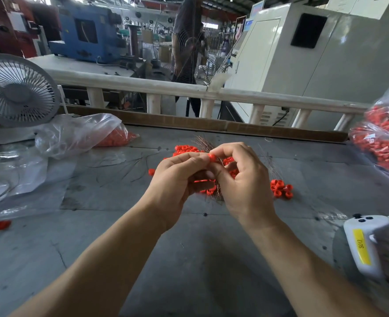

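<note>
Red cap (pixel 212 157): pinched at fingertips above table (pixel 189 248), in front of loose cap pile (pixel 185 149).
Right hand (pixel 244 179): forefinger and thumb curled onto it.
Left hand (pixel 177 177): fingers curled, forefinger tip meeting it; palm contents hidden.
Wire bundle (pixel 203 143): middle hidden behind both hands; gripping hand cannot be determined.
Bag (pixel 385 138): cut off at right edge.

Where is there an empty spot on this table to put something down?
Best is the bare grey table near you, between the forearms. There is also room left of the left forearm, below the plastic bags. It is crowded in the middle: red caps and wires surround the left hand and right hand.
</note>
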`<action>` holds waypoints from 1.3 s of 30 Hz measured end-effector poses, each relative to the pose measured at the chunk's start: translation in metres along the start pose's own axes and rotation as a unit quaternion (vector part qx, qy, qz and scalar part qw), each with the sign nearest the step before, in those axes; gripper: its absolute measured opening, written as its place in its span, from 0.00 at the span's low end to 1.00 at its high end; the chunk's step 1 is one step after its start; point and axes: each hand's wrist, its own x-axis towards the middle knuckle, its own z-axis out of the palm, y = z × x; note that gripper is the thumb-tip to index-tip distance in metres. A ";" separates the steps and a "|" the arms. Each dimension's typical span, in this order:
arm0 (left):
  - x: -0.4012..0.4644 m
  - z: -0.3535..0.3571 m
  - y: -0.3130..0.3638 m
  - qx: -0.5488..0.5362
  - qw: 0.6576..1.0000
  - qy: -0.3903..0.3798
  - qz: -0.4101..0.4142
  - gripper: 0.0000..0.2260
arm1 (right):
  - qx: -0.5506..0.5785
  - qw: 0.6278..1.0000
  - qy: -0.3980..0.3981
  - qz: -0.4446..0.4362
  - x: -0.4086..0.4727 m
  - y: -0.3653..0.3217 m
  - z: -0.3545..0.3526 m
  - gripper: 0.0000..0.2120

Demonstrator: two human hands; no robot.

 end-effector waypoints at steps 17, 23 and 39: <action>-0.001 -0.004 -0.003 0.100 0.992 0.019 0.077 0.07 | -0.042 0.996 -0.046 -0.069 0.005 0.009 -0.013 0.05; -0.003 -0.001 -0.002 0.134 0.984 0.025 0.116 0.06 | -0.079 0.991 -0.023 -0.108 0.007 0.009 -0.013 0.03; -0.003 -0.002 -0.003 0.134 0.983 0.033 0.121 0.06 | -0.102 0.987 -0.016 -0.127 0.008 0.006 -0.015 0.04</action>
